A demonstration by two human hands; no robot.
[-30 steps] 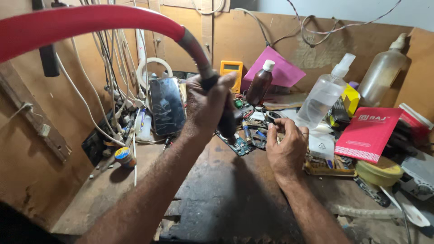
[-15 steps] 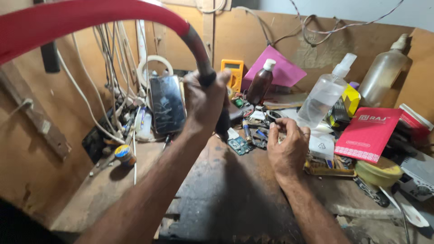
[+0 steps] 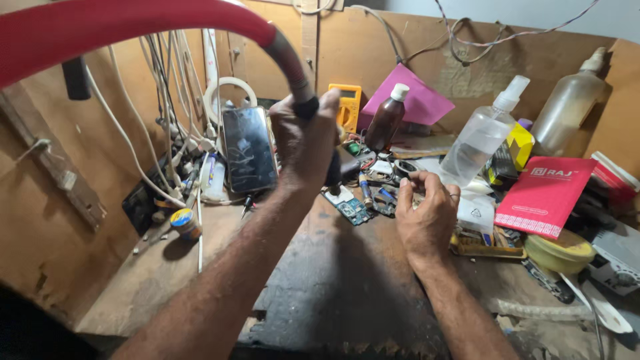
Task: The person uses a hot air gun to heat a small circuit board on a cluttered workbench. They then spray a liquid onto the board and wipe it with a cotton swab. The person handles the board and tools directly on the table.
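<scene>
1. My left hand [image 3: 303, 143] grips a black handle [image 3: 331, 170] with a red hose [image 3: 133, 20].
2. My right hand [image 3: 427, 213], fingers curled loosely, rests at four o'clock, beside the small circuit board [image 3: 350, 207].

Worn wooden workbench [image 3: 167, 280], dark scorched patch, small circuit board [image 3: 348, 207], yellow tape roll [image 3: 559, 252], solder tin [image 3: 184, 223], red booklet [image 3: 547, 195]
</scene>
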